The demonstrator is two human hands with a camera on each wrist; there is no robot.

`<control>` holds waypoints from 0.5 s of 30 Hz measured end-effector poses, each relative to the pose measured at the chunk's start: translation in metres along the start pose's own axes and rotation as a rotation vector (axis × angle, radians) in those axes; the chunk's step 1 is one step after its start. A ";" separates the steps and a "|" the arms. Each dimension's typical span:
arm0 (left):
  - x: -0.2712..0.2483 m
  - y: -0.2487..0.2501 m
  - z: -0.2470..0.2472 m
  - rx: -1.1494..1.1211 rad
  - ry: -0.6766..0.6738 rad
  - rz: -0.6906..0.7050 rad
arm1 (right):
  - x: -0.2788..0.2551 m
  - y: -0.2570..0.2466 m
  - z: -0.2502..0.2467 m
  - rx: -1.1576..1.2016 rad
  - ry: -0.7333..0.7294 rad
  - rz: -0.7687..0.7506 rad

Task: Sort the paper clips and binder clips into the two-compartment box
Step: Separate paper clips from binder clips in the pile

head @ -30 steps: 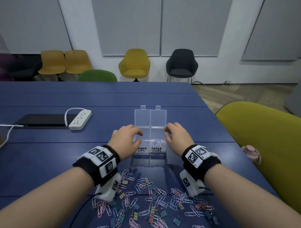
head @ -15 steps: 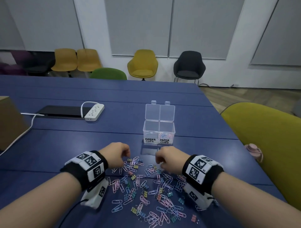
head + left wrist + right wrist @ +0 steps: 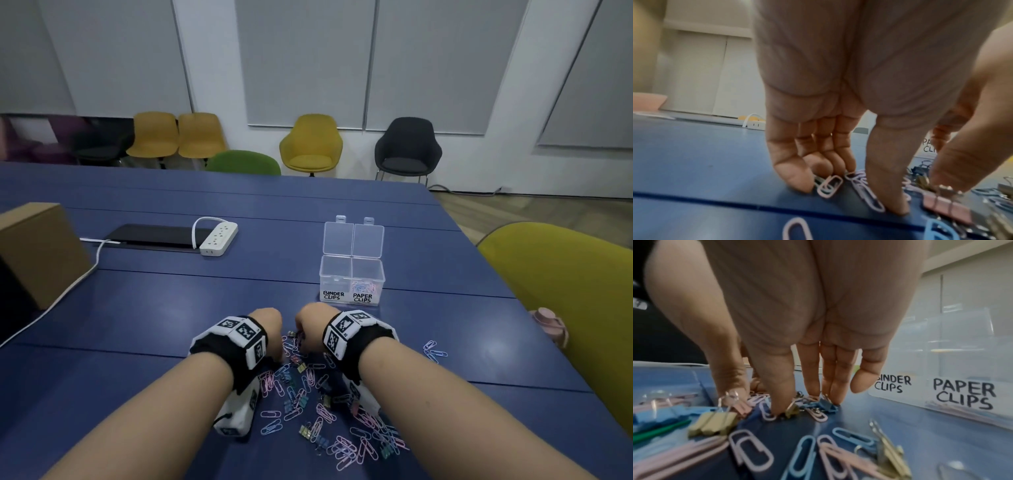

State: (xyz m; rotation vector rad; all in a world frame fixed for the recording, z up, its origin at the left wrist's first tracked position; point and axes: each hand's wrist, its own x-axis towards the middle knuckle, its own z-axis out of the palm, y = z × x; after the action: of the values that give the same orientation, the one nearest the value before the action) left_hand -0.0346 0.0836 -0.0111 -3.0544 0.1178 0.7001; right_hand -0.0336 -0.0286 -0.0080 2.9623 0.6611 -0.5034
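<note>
The clear two-compartment box (image 3: 351,265) stands open on the blue table. Its right half, labelled PAPER CLIPS (image 3: 964,392), holds a few paper clips (image 3: 364,286); the BINDER CLIPS half looks empty. A mixed pile of clips (image 3: 308,387) lies in front of it. My left hand (image 3: 270,329) (image 3: 920,194) points straight down, its index finger pressing a lilac paper clip (image 3: 867,193) and its thumb touching a pink binder clip (image 3: 947,209). My right hand (image 3: 310,325) (image 3: 756,402) also reaches down with straight fingers, touching a pink binder clip (image 3: 740,405) and a blue one (image 3: 824,404).
A white power strip (image 3: 219,238) and a black pad (image 3: 154,234) lie at the far left, beside a cardboard box (image 3: 37,250). A yellow-green chair (image 3: 565,308) and a pink bottle (image 3: 548,325) stand off the table's right edge.
Both hands have pulled back from the box to the pile and lowered their fingertips onto the clips. The head view has tilted up.
</note>
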 end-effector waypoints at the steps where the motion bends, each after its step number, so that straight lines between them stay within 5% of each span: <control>1: 0.000 0.000 0.000 0.005 -0.012 0.001 | 0.001 -0.001 0.000 -0.016 0.005 0.006; 15: 0.003 -0.009 0.012 -0.214 0.074 -0.070 | -0.041 0.005 0.012 0.022 0.076 0.094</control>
State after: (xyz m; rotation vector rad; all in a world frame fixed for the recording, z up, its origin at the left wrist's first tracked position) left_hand -0.0365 0.0932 -0.0238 -3.2700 -0.0692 0.6345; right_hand -0.0706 -0.0512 -0.0062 3.0291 0.5222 -0.3954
